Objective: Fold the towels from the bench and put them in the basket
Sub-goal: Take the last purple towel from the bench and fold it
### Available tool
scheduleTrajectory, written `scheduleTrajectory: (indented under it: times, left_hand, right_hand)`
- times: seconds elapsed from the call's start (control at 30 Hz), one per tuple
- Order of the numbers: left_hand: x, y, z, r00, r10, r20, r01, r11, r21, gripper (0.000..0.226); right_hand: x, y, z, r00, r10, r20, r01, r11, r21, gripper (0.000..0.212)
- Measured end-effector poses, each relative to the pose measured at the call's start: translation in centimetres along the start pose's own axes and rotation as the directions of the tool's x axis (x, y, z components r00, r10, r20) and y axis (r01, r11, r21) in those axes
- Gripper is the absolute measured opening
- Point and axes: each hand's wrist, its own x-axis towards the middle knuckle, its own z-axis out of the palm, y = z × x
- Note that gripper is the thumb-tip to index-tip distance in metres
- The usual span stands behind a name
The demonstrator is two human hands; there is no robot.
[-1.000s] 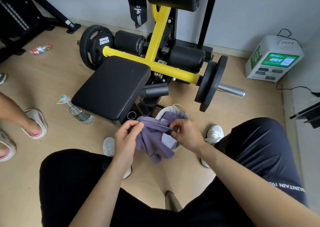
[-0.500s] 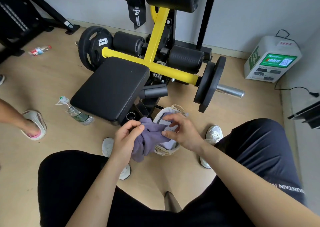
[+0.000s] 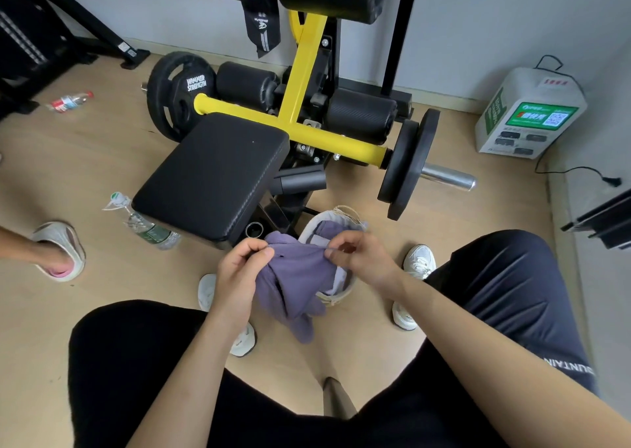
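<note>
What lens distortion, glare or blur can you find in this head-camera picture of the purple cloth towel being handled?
Head view: wide-angle bowing curves the wall's base and swells the forearms near the lower edge; light is soft, with a glint on the chrome bar end; the purple cloth towel, left hand and right hand look reasonably sharp.

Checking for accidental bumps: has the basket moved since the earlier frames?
No. The basket stays on the floor just right of the open tube end of the bench, below the held towel.
</note>
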Motion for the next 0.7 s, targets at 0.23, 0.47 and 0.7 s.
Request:
scheduleTrajectory:
  times: [0.23, 0.47, 0.7]
  left_hand:
    - [1.2, -2.1, -0.7, 0.993, 0.112, -0.032, -0.09, 0.914, 0.396, 0.008]
    - [0.9, -2.3, 1.0, 0.994, -0.009, 0.105, -0.03, 0.931, 0.365, 0.015]
    - [1.3, -5.1, 1.8, 0.984, -0.094, 0.151, -0.028, 0.758, 0.652, 0.02]
  right_hand:
    - [-1.5, -3.8, -3.2, 0.986, -0.075, -0.146, 0.113, 0.956, 0.272, 0.007]
    - [-2.6, -6.9, -3.4, 0.95, -0.248, -0.189, 0.288, 0.93, 0.228, 0.005]
    - [-1.4, -10.3, -5.6, 0.895, -0.321, -0.308, 0.409, 0.868, 0.281, 0.01]
